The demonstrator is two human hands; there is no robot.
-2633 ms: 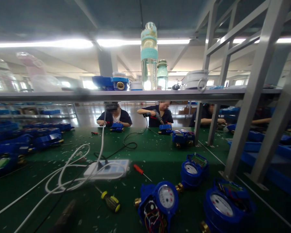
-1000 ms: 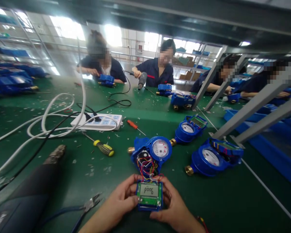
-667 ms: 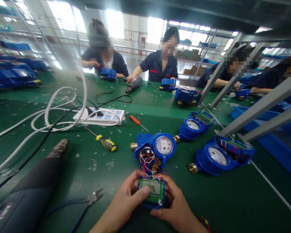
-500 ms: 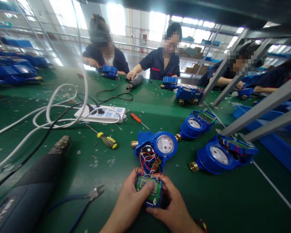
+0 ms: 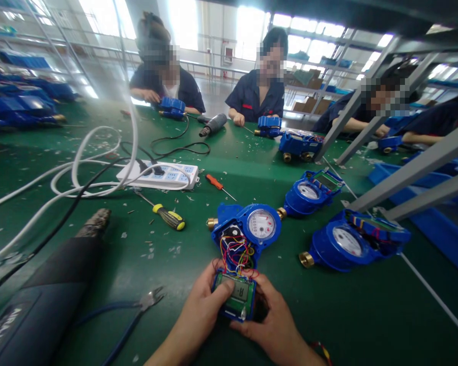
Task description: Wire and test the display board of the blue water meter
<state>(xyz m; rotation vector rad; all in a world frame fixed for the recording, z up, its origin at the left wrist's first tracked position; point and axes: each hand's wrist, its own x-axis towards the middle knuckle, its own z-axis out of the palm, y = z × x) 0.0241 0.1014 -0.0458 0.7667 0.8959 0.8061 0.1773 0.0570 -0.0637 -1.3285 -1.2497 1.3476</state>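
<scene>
Display module (image 5: 233, 306) held face-up between two hands, wired to an open meter (image 5: 265, 243).
Head view: the left hand (image 5: 203, 304) and right hand (image 5: 274, 316) grip its opposite sides, just nearer than the meter on the worktop (image 5: 183, 274), the left thumb over the screen. The wires (image 5: 237, 254) probably keep it this close; two-sided support likely steadies it, leaving that thumb free to press.
</scene>
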